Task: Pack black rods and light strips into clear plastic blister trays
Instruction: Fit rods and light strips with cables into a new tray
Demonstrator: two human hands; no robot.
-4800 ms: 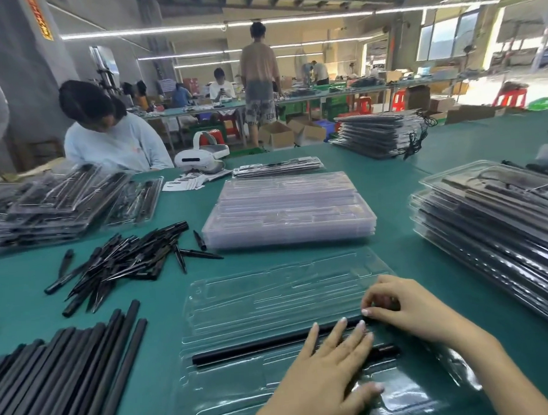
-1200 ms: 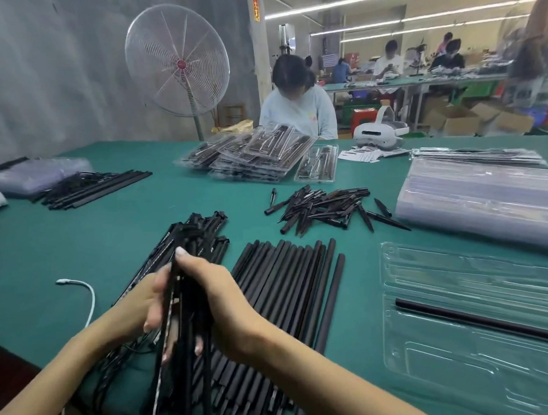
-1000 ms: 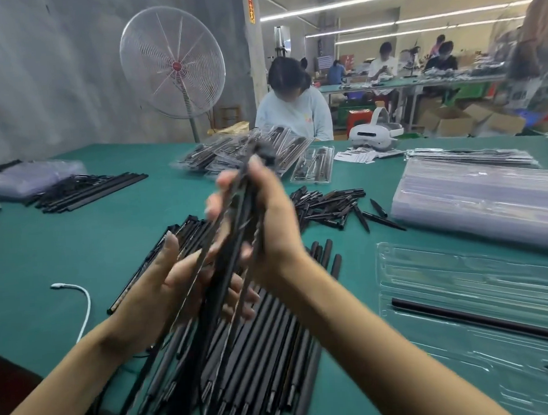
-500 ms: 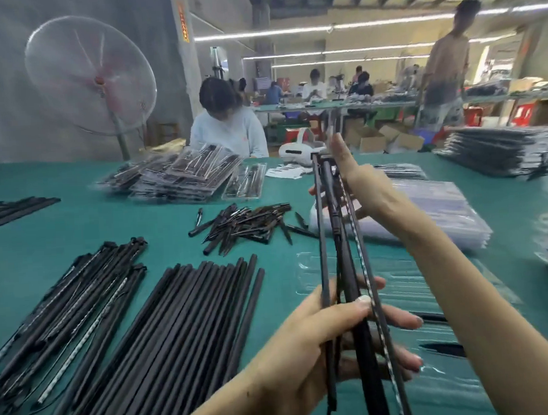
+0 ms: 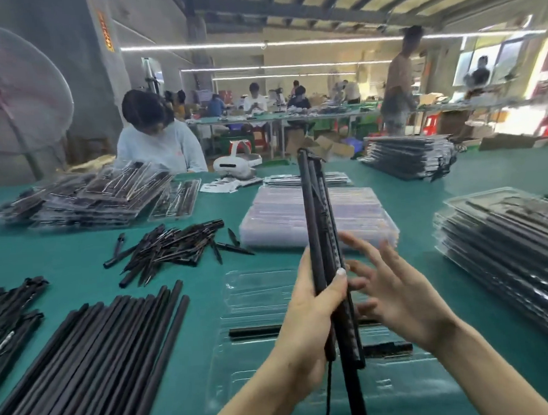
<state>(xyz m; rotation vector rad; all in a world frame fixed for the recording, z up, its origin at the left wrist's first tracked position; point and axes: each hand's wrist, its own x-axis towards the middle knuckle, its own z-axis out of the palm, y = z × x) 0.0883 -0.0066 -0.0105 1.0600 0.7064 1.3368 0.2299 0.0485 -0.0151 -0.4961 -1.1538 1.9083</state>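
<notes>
Green table (image 5: 62,259): work surface, person seated at near edge. Stocks around: loose black rods (image 5: 93,359) fanned at left, stack of empty trays (image 5: 318,221) straight ahead, filled trays (image 5: 516,251) piled at right.

Open blister tray (image 5: 255,303) lies flat directly below both hands, long axis left–right. One black rod (image 5: 254,331) seated in a channel, also left–right; a second dark piece (image 5: 388,349) shows nearer, right of the bundle.

Bundle of light strips (image 5: 318,224) held near-upright above the tray, top tilted slightly away. Its long axis is therefore crossed to the tray channels.

Left hand (image 5: 310,316) grasps the bundle at its lower third, thumb wrapped across the front. Right hand (image 5: 398,296) released, fingers spread and blurred, just right of the bundle; contact cannot be told.

Judgement: next move needs one strip separated, then swung down flat to match the channels. Right hand is nearer the free side.
</notes>
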